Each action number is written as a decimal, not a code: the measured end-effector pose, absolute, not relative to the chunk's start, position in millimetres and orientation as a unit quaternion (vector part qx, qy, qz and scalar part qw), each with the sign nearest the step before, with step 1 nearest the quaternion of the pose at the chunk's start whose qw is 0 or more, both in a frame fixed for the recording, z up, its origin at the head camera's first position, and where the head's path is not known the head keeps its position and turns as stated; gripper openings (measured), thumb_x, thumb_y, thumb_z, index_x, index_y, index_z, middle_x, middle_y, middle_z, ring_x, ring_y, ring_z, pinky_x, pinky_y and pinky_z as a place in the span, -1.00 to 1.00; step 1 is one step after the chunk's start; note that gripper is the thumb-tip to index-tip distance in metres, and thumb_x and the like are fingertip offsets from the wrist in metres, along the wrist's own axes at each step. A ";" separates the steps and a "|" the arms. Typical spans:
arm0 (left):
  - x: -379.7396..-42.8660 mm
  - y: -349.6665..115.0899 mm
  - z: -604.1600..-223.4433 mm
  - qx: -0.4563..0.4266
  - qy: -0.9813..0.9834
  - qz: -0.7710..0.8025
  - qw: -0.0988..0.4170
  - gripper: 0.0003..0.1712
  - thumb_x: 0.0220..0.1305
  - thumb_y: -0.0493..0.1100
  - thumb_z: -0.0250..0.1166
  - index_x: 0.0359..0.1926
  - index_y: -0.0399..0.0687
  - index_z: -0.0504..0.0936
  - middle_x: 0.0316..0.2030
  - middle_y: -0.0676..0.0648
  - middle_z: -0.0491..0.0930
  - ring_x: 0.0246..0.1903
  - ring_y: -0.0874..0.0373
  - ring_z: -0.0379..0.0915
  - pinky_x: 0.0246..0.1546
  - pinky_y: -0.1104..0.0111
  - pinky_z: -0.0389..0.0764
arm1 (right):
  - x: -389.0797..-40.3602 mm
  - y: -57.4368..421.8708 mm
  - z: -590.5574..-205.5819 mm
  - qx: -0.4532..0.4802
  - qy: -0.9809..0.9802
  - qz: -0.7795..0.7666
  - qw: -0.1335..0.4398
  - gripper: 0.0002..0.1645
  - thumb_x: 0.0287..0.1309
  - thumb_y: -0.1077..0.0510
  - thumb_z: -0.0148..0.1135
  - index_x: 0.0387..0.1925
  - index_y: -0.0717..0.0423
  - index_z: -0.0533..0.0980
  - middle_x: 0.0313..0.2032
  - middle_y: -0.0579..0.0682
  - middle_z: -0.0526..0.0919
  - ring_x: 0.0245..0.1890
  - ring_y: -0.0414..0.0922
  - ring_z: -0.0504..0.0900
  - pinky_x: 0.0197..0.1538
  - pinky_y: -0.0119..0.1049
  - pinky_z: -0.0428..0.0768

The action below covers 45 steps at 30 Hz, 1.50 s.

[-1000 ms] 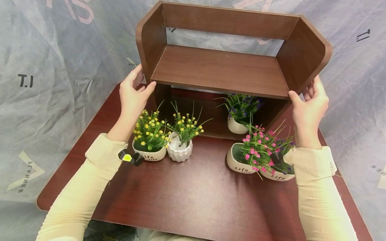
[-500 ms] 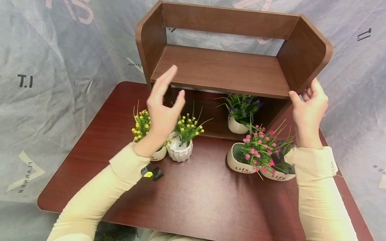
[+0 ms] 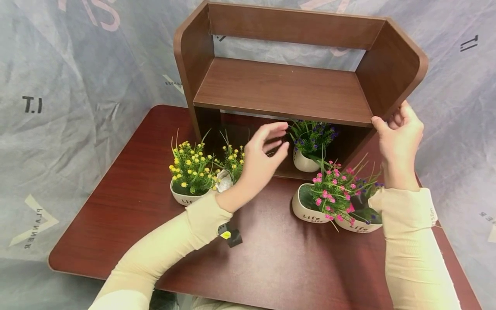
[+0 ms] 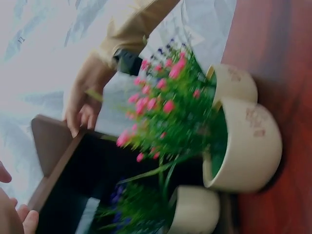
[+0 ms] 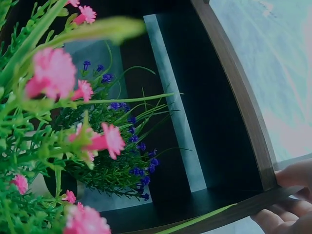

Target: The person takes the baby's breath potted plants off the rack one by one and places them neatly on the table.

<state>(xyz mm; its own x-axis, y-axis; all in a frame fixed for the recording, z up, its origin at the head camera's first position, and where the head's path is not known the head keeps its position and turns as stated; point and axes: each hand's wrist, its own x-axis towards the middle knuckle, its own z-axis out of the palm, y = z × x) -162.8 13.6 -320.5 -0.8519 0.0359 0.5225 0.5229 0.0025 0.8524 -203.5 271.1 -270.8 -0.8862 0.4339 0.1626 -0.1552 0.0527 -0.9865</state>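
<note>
A brown wooden shelf (image 3: pixel 283 88) stands at the back of the table. My right hand (image 3: pixel 401 137) grips its right side panel, thumb on the front edge and fingers around the outside. My left hand (image 3: pixel 263 157) hovers in front of the lower compartment with fingers parted, holding nothing. Just right of its fingertips, a potted plant with purple flowers (image 3: pixel 311 142) sits in that compartment. A pot of pink flowers (image 3: pixel 310 206) and another purple-flowered pot (image 3: pixel 360 221) stand in front on the right. Two yellow-flowered plants, one in a long pot (image 3: pixel 187 198) and one in a fluted pot (image 3: pixel 224 181), stand left, partly hidden.
The reddish-brown table (image 3: pixel 271 254) extends toward me, with its rounded left corner (image 3: pixel 58 258) in sight. Grey printed sheeting (image 3: pixel 77 129) hangs behind and at both sides. A small black device (image 3: pixel 230 236) is at my left cuff.
My left hand has let go of the shelf's left side and moved right, across the yellow-flowered plants, toward the purple plant. My right hand keeps its grip on the shelf.
</note>
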 end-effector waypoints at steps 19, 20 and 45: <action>-192.6 54.9 -383.4 -0.127 -0.789 -0.598 0.057 -0.60 0.22 -0.30 0.31 0.10 -0.24 0.56 0.08 -0.16 0.61 0.11 0.00 0.56 0.05 0.29 0.63 | -204.8 268.7 -272.7 -0.110 -0.711 0.659 0.219 -0.43 0.10 0.45 0.19 0.15 0.03 0.56 0.17 0.02 0.60 0.02 -0.29 0.62 0.17 -0.50 0.52; -194.3 56.2 -386.7 -0.123 -0.796 -0.591 0.052 -0.60 0.21 -0.30 0.32 0.09 -0.23 0.57 0.08 -0.15 0.62 0.10 0.02 0.57 0.04 0.30 0.63 | -204.9 268.5 -273.2 -0.110 -0.710 0.660 0.219 -0.43 0.10 0.45 0.19 0.15 0.04 0.56 0.17 0.03 0.60 0.02 -0.29 0.62 0.17 -0.50 0.52; -236.1 85.8 -431.6 -0.162 -0.901 -0.401 -0.036 -0.48 0.24 -0.21 0.31 0.24 0.11 0.54 0.17 -0.11 0.51 0.16 0.02 0.44 -0.10 0.29 0.55 | -207.2 270.7 -276.8 -0.094 -0.656 0.714 0.223 -0.40 0.08 0.49 0.19 0.16 0.04 0.54 0.06 -0.01 0.66 -0.07 -0.26 0.65 0.01 -0.56 0.57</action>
<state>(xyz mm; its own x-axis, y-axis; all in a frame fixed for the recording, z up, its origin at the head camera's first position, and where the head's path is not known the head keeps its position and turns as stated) -236.1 85.8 -431.6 -0.9447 0.3212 0.0659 0.2640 0.6261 0.7337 -207.2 270.7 -276.8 -0.8828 0.4424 0.1581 -0.1949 -0.0388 -0.9801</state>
